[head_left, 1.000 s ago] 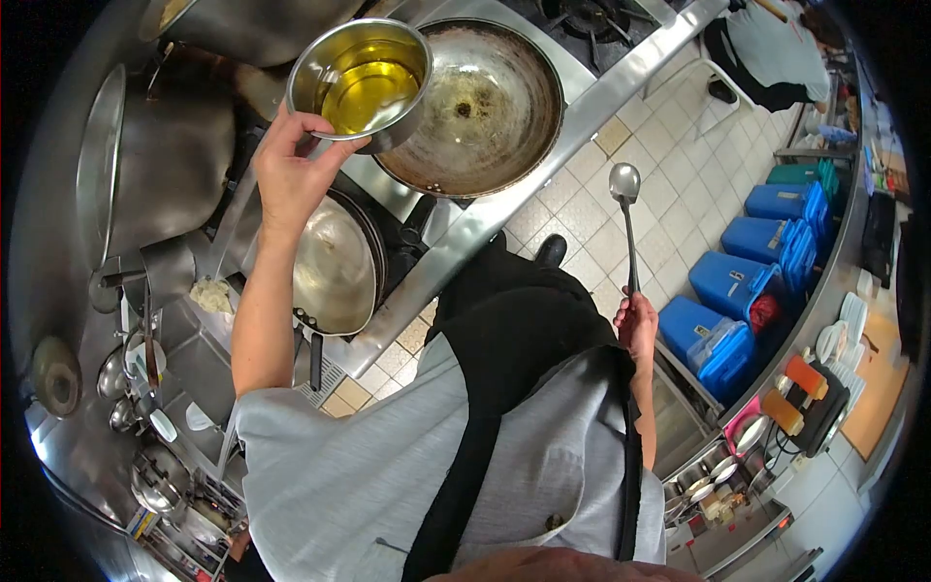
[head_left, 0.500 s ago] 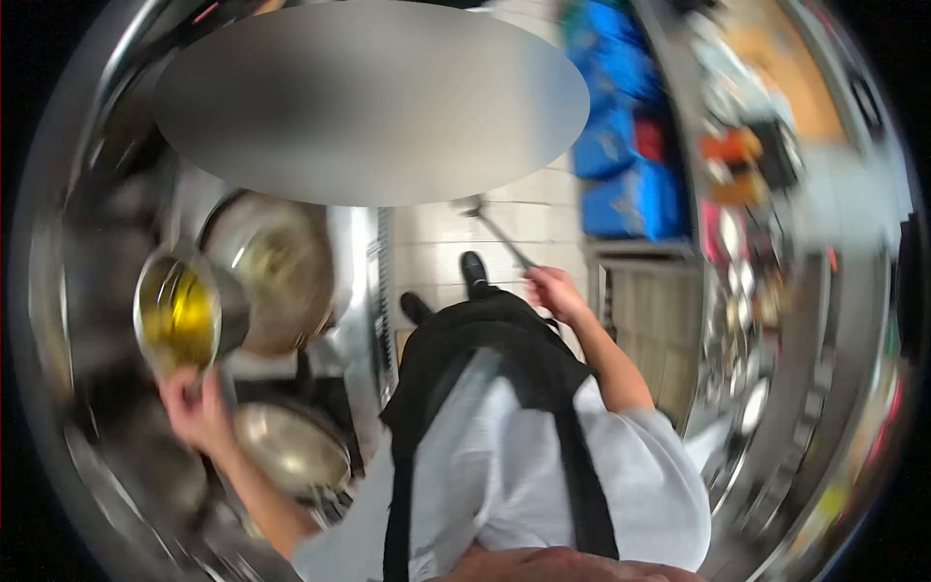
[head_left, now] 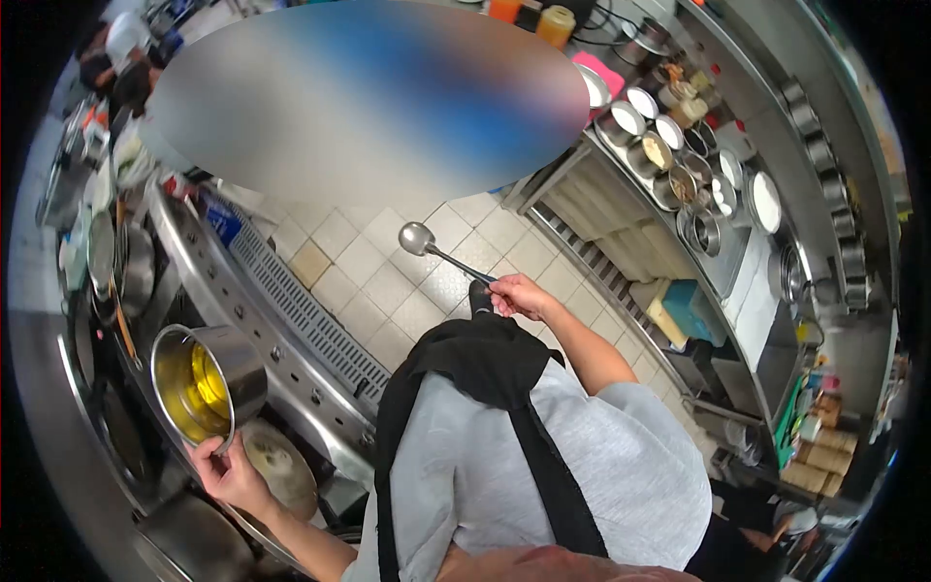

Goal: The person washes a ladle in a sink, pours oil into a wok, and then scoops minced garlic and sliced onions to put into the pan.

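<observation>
Shifted from the top of the view a second ago to its lower left, one steel pot (head_left: 244, 376) of yellow liquid (head_left: 207, 376) is clamped by its rim in the left hand (head_left: 228, 473), near one pan (head_left: 276, 461). The right hand (head_left: 524, 296) grips one ladle (head_left: 454, 260) above the tiled floor (head_left: 364, 254); two bottles (head_left: 556, 26), orange and amber, stand beyond.

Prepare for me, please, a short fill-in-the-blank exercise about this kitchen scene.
1. The left hand holds a metal pot containing ____ liquid.
2. The right hand grips the ladle by its ____.
3. The apron is ____, and the shirt is grey.

Missing words: yellow; handle; black.
</observation>
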Available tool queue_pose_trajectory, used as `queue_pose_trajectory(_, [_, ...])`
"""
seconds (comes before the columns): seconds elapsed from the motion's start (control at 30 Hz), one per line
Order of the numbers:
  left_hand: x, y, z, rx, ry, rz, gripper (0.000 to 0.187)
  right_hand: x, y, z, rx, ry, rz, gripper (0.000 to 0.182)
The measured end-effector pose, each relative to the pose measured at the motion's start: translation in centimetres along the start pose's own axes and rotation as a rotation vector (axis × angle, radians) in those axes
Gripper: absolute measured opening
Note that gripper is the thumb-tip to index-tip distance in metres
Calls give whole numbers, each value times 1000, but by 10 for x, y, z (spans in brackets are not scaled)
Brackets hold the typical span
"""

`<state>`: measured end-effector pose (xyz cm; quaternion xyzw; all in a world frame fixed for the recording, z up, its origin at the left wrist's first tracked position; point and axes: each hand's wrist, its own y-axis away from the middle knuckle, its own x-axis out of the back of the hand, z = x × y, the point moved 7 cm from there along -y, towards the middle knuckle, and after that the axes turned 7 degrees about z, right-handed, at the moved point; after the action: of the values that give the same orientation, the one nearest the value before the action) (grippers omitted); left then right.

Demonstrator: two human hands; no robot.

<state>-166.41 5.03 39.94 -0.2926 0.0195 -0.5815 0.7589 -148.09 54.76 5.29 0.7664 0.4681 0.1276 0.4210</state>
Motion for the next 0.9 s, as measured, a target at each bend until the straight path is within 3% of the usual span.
queue_pose_trajectory(0.1, [-96,-11,47,-101,61,-101,21,70,-6,4,-3,29,110,21])
queue_pose_trajectory(0.2, [-194,-14,75,-61,178,-252,21,143,-3,7,-20,27,206,22])
queue_pose_trajectory(0.27, [-268,-10,127,-225,186,-293,22,188,-2,4,-7,-22,220,23])
queue_pose_trajectory(0.33, [-327,-14,119,-100,231,-402,29,228,8,10,-28,-26,309,22])
queue_pose_trajectory(0.47, [-460,0,191,-150,318,-586,29,286,8,27,-44,-155,401,19])
queue_pose_trajectory(0.6, [-577,19,240,-287,354,-760,28,305,8,53,-29,-374,472,17])
queue_pose_trajectory(0.8, [-734,63,297,-182,704,-963,29,295,11,84,-7,-602,574,19])
queue_pose_trajectory(0.9, [-797,78,323,-342,748,-952,29,287,20,95,-20,-699,646,19])
